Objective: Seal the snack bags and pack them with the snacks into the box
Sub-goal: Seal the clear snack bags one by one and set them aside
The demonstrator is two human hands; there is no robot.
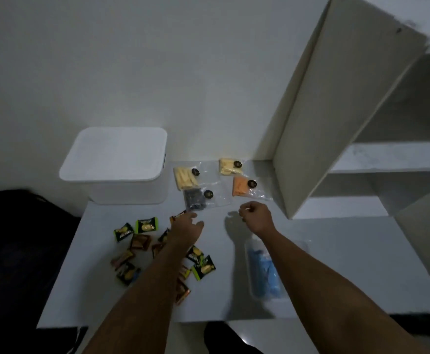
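A white rectangular plastic box (111, 169) with its rounded lid on stands at the far left of the pale grey tabletop (216, 290), against the wall. Just right of it lie four clear plastic snack bags, flat and close together. The bag of pale yellow sticks (185, 178) has its long axis running away from the person, tilted slightly left. Below it and touching or overlapping it is the bag of dark pieces (196, 200). Farther right sit the bag of cream-coloured pieces (230, 166) and, nearer the person, the bag of orange pieces (243, 190). Each carries a small round black sticker.

The left hand (185, 226) reaches forward with fingers relaxed and slightly apart, its fingertips at the near edge of the bag of dark pieces; contact cannot be told in the dim light. The right hand (256, 218) hovers just in front of the orange bag, fingers curled inward, thumb and forefinger apparently pinched together on something thin, too small to identify.

Small wrapped snacks in green-and-black and brown wrappers (145, 224) lie scattered under and beside the left forearm. A clear tray holding blue items (265, 272) lies under the right forearm. A white shelf unit (336, 118) stands at right.
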